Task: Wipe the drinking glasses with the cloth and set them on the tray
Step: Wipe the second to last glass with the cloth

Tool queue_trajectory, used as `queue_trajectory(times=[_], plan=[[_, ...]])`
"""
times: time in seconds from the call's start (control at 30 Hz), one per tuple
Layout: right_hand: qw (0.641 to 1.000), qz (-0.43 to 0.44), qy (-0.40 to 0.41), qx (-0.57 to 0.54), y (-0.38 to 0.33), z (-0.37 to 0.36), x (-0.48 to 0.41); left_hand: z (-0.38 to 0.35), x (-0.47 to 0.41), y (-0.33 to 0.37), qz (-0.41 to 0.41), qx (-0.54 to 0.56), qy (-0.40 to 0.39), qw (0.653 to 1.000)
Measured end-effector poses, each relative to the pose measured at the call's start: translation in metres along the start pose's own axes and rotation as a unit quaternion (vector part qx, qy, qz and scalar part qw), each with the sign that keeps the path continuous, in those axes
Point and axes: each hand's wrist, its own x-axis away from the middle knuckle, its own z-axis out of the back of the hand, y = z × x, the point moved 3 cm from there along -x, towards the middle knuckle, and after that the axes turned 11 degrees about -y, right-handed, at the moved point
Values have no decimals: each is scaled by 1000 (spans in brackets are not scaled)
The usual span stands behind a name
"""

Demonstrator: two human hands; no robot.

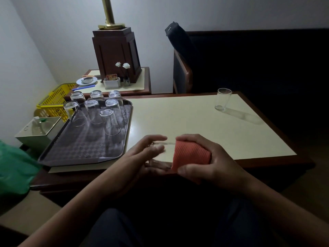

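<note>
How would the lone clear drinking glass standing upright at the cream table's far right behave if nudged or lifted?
The clear drinking glass looks thin and see-through, so probably rigid and breakable. Its base seems narrower than its rim: a high push may tip it. On the smooth cream table a low push likely slides it.

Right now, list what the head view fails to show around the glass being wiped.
Head view:
- Clear drinking glass: one end hidden inside the orange ribbed cloth gripped by the right hand.
- Left hand: motion-blurred, grip unclear.
- Green object: cut off by left edge.
- Brass lamp post: cut off by top edge.
</note>
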Motion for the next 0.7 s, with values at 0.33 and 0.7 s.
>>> queue_trajectory(times=[0.33,0.7], plan=[[992,38,-12,121,-9,1,7,-2,3,4,30,-107,64,992],[995,21,-30,88,-13,-2,6,-6,5,6,-17,-47,108,993]])
